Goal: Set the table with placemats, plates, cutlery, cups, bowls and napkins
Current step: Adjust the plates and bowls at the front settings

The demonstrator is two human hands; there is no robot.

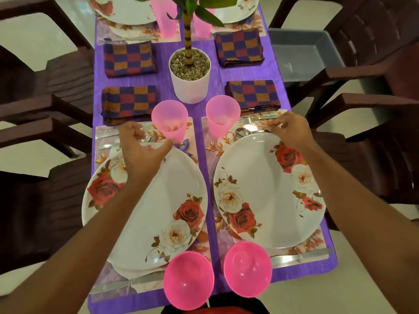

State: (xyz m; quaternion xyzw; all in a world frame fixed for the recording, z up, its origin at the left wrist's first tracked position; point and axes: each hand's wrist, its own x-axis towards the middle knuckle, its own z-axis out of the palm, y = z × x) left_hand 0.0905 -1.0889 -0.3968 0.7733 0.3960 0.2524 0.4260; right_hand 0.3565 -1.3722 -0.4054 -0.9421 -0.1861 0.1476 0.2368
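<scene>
Two rose-patterned plates (pixel 158 214) (pixel 260 177) lie on floral placemats (pixel 102 137) (pixel 212 150) at the near end of the purple table. My left hand (pixel 140 155) hovers over the left plate's far rim, fingers curled above cutlery (pixel 146 138); whether it holds any is unclear. My right hand (pixel 288 130) pinches the handle of a spoon (pixel 241 132) beside a fork (pixel 247 120) on the right placemat's far edge. Pink cups (pixel 169 121) (pixel 222 114) stand behind the plates. Pink bowls (pixel 188 279) (pixel 248 268) and knives (pixel 118 286) (pixel 299 257) sit nearest me.
Checked napkins (pixel 129 103) (pixel 251 94) (pixel 129 60) (pixel 239 47) flank a white plant pot (pixel 190 87) at the table's middle. Two more place settings with pink cups (pixel 166 19) are at the far end. Dark chairs (pixel 56 75) surround the table; a grey tub (pixel 301 53) sits on the right.
</scene>
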